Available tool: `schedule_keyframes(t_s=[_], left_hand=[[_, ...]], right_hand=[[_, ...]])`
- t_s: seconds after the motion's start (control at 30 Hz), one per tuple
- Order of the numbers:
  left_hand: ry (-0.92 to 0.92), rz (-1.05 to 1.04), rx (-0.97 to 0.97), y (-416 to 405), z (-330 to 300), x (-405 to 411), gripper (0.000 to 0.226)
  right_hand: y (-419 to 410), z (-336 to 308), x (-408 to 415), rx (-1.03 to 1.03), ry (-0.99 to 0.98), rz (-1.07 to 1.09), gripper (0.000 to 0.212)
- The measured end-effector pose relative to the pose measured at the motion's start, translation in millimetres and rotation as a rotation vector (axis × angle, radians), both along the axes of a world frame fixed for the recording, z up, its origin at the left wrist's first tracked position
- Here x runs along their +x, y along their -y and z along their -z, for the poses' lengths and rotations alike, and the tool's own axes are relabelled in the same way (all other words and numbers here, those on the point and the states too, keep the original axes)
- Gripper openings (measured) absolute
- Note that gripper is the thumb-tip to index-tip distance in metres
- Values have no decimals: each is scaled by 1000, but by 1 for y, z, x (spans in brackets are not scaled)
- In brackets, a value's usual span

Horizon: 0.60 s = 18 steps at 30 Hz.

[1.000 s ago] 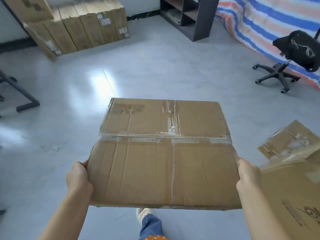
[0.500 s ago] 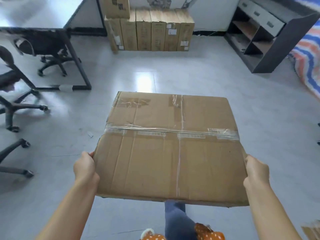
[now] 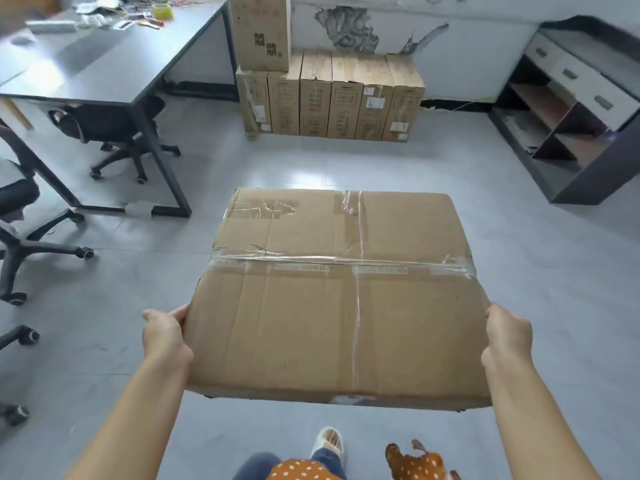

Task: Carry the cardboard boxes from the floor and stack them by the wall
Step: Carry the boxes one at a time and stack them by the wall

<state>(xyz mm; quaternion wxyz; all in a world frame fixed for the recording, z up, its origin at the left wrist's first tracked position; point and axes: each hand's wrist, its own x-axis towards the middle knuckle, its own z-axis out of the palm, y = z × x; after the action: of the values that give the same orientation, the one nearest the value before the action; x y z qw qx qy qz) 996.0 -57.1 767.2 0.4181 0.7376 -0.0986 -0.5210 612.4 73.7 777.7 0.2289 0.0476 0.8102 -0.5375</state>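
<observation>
Boxes by the wall point(image 3: 329, 95) had come much nearer and now stood straight ahead, where a second earlier they sat off to the left — so the carry looked about half done. Left hand point(image 3: 166, 336) and right hand point(image 3: 507, 336) were clamped on opposite side edges of the cardboard box point(image 3: 337, 296), fingers curled under it, holding it level above the floor point(image 3: 536, 258). Its top was flat, creased and dull brown — crossed by shiny, wrinkled clear tape.

left hand point(image 3: 165, 336): arm outstretched, grip closed | right hand point(image 3: 506, 337): arm outstretched, grip closed
</observation>
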Motion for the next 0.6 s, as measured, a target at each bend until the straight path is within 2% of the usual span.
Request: schedule_keyframes(t_s=[0.2,0.3,0.47,0.6], left_hand=[[20,62,-4,105,2,-47,59],[21,90,-10,169,15,-65,56],[27,158,-25,303,21,-94,54],[19,190,-36,411,6,-109,50]], right_hand=[[102,-8,-42,33,-83,-11,23],[158,-2,-61,34,-95,4,11],[275,7,-84,19,-94,51,28],[368,0,-98,52,-90,91,16]])
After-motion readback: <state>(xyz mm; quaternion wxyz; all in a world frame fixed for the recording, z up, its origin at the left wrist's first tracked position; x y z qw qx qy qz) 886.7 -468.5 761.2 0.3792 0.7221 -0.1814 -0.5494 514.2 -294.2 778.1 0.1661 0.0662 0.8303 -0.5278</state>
